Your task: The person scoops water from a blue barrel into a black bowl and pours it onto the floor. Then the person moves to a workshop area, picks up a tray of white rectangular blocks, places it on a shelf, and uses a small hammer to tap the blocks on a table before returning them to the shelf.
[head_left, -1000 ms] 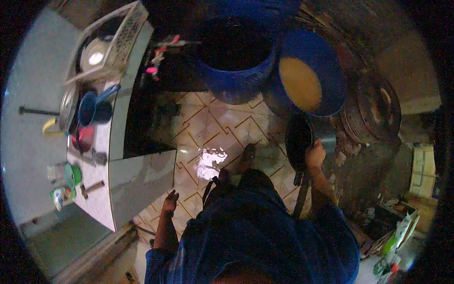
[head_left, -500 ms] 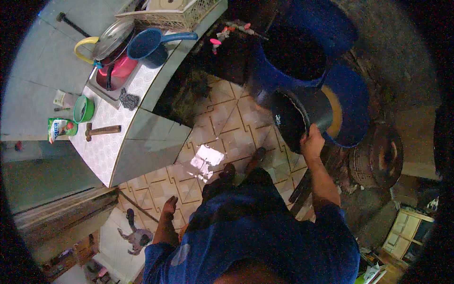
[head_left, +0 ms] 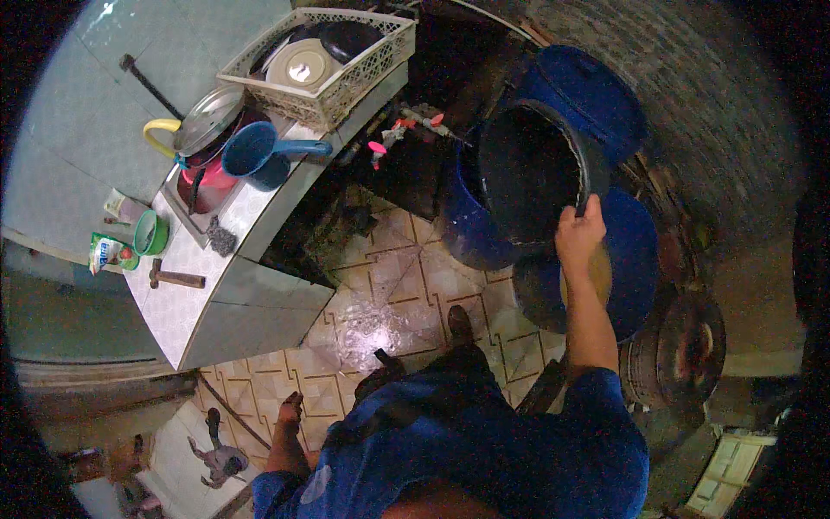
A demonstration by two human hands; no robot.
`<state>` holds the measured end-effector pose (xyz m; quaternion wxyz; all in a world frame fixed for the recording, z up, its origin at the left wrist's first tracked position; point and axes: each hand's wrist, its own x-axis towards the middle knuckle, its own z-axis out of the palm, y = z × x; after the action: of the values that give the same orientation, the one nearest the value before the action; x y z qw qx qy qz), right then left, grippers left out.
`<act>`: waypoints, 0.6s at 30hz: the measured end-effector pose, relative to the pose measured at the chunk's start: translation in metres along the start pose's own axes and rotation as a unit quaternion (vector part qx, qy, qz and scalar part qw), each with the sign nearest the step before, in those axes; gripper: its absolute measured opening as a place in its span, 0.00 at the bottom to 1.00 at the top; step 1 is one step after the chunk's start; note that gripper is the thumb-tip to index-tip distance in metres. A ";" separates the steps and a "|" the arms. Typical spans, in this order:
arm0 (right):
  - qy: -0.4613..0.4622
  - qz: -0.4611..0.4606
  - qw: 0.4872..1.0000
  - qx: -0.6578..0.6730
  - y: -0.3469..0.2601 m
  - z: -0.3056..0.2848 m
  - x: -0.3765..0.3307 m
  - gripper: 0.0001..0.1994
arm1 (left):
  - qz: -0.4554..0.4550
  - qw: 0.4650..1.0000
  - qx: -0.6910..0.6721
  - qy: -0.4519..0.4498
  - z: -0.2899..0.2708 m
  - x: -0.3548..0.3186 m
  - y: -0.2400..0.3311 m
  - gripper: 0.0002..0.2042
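My right hand (head_left: 581, 233) grips the near rim of a round black bucket (head_left: 591, 169). The bucket is tilted, its dark mouth over a blue barrel (head_left: 474, 229) and covering most of that opening. What is inside the bucket is too dark to make out. A blue lid-like top (head_left: 588, 95) stands behind, and a second blue container (head_left: 627, 268) with a tan patch is below my right wrist. My left hand (head_left: 290, 410) hangs low over the tiled floor, away from any object, its fingers loosely extended.
On the counter (head_left: 164, 311) at left lie a hammer (head_left: 177, 276), green bowl (head_left: 150, 233), scouring pad (head_left: 221, 238) and blue dipper (head_left: 259, 156). A crate (head_left: 346, 95) of dishes stands behind. Taps (head_left: 402, 130) jut near the barrel. A cat-like animal (head_left: 220, 463) lies lower left.
My right hand has swung the bucket up and away, from beside the barrel to over its mouth. My left hand has shifted slightly left and down. The view has tipped to show the whole dish crate.
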<state>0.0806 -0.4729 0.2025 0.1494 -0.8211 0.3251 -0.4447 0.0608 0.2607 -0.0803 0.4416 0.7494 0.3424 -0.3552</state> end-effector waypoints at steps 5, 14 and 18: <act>-0.090 -0.040 0.994 -0.044 0.075 0.067 0.060 0.10 | -0.028 0.990 -0.136 -0.028 0.062 -0.035 0.020 0.26; -0.207 -0.143 0.965 -0.076 0.169 0.167 0.084 0.13 | 0.162 0.961 -0.113 -0.193 0.159 -0.068 -0.075 0.24; -0.260 -0.157 0.949 -0.090 0.189 0.190 0.072 0.14 | 0.056 0.838 -0.474 -0.263 0.192 -0.082 -0.116 0.22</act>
<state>0.1907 -0.6693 0.0402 0.0830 -0.9588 0.1806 -0.2027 -0.1209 0.1146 -0.1293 0.8357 0.3446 0.2972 -0.3075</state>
